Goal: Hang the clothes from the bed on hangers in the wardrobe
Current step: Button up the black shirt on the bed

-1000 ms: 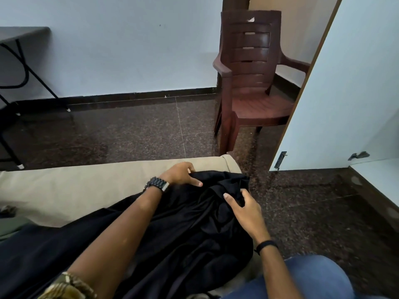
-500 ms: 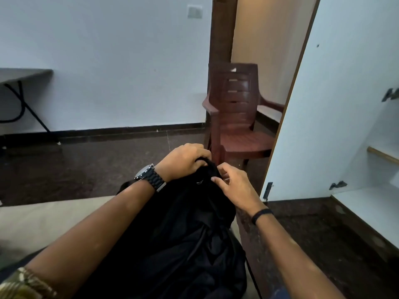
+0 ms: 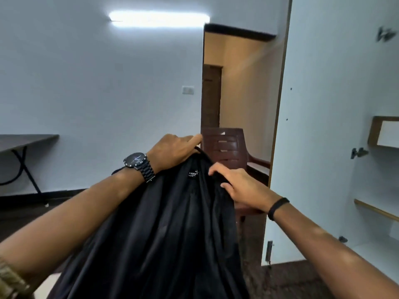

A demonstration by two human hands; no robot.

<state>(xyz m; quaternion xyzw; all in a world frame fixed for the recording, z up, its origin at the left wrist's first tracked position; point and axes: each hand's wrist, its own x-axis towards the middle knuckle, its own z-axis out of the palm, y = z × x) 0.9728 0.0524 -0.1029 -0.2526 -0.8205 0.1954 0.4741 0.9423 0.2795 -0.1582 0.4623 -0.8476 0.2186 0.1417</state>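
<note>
- A black garment point(image 3: 172, 223) is held up in the air in front of the person, its collar end at the top and the rest hanging down in long folds toward the bottom of the view.
- A small black label point(image 3: 192, 174) with white lettering shows just inside the collar.
- The left hand point(image 3: 174, 151) grips the top edge of the collar, fingers curled over the cloth, the forefinger pointing out to the right.
- The right hand point(image 3: 239, 186) holds the collar's other side, fingertips tucked into the fabric and clamped on it.
- A dark metal watch point(image 3: 139, 165) sits on the left wrist; a thin black band point(image 3: 277, 207) circles the right wrist.
- Just behind the hands stands a dark brown plastic chair point(image 3: 228, 147), partly hidden by the garment.
- To the right, the white wardrobe door point(image 3: 313, 126) stands open, with shelves point(image 3: 375, 209) visible inside the wardrobe.
- Behind the chair is a doorway point(image 3: 235, 83) into a beige passage.
- Far left, a dark worktop point(image 3: 23, 140) on black legs stands against the pale wall, under a lit tube lamp point(image 3: 159, 18).
</note>
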